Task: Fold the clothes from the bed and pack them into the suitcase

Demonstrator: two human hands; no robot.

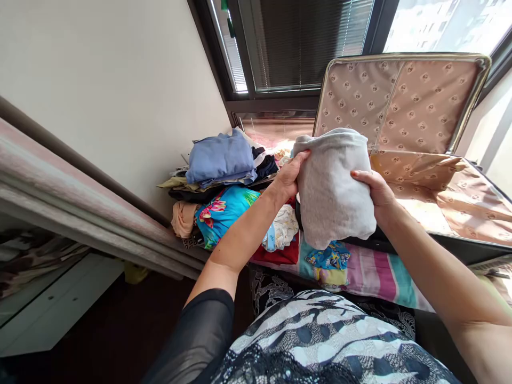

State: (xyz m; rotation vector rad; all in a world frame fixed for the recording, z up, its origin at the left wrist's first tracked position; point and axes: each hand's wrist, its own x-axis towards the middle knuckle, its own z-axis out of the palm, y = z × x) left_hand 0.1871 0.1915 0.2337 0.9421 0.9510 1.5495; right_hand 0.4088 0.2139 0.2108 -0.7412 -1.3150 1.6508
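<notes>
A folded light grey garment (334, 192) hangs between my two hands, in front of the piled clothes. My left hand (291, 173) grips its upper left edge, thumb on the near side. On the right side, my right hand (376, 194) holds it with the thumb pressed on its face and the other fingers hidden behind. Just beyond the garment, to the right, stands an open suitcase (472, 205) with a pink-brown patterned lining. Part of the suitcase's left end is hidden by the garment.
Left of the garment are folded blue clothing (222, 159), a turquoise floral cloth (228, 210) and a white patterned piece (285, 226). A small blue printed cloth (330, 256) lies on a striped cover (372, 272). The suitcase lid (400, 101) leans by the window; a curtain (100, 197) hangs left.
</notes>
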